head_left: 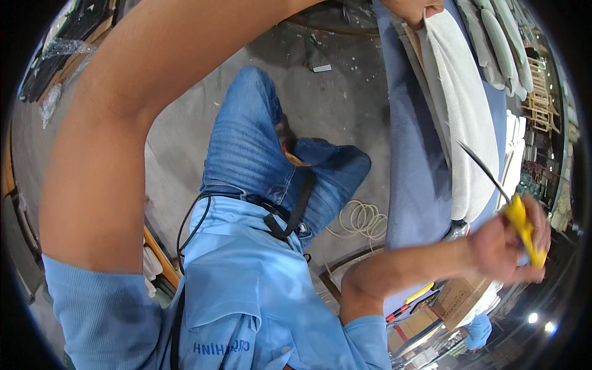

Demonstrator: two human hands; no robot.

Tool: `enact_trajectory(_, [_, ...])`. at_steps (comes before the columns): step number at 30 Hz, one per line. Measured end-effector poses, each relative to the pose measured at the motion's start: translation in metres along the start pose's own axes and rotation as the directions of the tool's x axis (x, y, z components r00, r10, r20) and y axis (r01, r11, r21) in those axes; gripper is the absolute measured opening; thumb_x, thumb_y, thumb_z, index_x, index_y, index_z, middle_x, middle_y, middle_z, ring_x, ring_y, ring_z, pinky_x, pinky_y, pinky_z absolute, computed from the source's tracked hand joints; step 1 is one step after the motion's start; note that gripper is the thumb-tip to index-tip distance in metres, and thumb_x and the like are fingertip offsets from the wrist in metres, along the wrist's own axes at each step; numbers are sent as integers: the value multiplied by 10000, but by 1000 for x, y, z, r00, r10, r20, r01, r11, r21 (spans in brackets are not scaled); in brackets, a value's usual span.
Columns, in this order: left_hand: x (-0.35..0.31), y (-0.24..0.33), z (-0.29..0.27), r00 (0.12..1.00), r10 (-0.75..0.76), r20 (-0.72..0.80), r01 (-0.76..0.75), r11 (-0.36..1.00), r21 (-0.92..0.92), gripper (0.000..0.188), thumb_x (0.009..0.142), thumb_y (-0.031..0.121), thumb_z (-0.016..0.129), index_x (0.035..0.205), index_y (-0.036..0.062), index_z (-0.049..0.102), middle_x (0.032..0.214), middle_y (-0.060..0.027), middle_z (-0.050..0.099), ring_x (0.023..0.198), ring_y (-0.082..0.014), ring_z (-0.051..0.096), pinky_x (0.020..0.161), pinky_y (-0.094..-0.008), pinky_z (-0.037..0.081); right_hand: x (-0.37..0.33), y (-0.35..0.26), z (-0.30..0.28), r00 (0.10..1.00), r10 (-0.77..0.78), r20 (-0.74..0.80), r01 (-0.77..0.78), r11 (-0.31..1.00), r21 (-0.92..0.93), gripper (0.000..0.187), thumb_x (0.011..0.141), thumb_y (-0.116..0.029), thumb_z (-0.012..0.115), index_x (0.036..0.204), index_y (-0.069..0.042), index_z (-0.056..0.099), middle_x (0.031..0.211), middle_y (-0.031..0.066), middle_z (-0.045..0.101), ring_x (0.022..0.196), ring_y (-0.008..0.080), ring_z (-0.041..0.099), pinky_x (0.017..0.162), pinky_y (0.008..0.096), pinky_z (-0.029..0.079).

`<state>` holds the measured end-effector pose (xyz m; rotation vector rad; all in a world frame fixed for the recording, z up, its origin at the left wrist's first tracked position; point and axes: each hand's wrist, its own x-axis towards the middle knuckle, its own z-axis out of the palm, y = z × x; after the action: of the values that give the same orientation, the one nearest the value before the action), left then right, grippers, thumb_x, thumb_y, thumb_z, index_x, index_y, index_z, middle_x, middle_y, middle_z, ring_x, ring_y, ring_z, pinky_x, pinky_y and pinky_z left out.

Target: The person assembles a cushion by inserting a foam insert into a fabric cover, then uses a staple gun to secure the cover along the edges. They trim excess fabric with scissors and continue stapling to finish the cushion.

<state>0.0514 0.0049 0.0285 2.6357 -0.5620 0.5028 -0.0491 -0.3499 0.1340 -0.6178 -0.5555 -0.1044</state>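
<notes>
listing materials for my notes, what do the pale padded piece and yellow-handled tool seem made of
Pale padded piece: probably matte woven fabric, from its texture and loose edge threads. Yellow-handled tool: handle likely smooth plastic, evenly coloured; slim dark shaft likely metal, finish unclear.

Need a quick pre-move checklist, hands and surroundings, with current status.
1. Right hand grips the yellow-handled tool: ok.
2. Left hand on the off-white fabric: ok, at its upper end; hand partly cut off by the frame.
3. Tool's tip away from left hand: ok, well apart.
4. Tip touching the fabric: cannot tell; they overlap in view.
5. Floor free of loose items: not ok, a pale coil lies there.
</notes>
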Motion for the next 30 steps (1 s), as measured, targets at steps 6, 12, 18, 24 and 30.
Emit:
enact_trajectory(6, [-3,7,-2,999,-28,-26,29,1000,2,83,660,77,674,723,38,711,772,-218,711,787,-386,711,716,-470,553,43,131,10,953,11,302,101,930,-352,514,956,-607,616,632,-209,588,497,-49,468,432,108,499,467,300,455])
enact_trajectory(12, [-7,12,-8,998,-62,17,63,996,-65,96,693,105,730,755,33,720,779,-215,712,789,-388,705,719,-465,551,69,182,-11,908,71,412,70,946,-316,452,961,-527,625,694,-164,590,519,-14,491,434,124,542,458,315,500])
enact_trajectory(18, [-15,20,-15,999,-48,26,49,998,-50,165,702,151,775,772,23,699,790,-212,704,809,-387,698,708,-460,539,82,195,-17,874,55,483,130,931,-342,367,904,-383,715,695,-124,562,535,2,512,459,148,552,480,332,498])
enact_trajectory(24, [-19,25,-22,993,-108,37,110,992,-56,183,760,186,769,777,24,684,762,-214,685,792,-382,689,709,-453,538,73,214,16,864,-130,487,311,897,-313,250,984,-251,685,797,-96,625,558,-23,520,424,87,491,384,253,397])
enact_trajectory(30, [-23,14,-1,994,-100,34,96,992,84,316,813,236,803,1025,37,680,817,-163,711,722,-320,706,682,-390,557,85,233,13,923,-183,339,302,890,-341,220,997,-226,718,858,-78,634,588,-32,559,411,36,471,351,209,366])
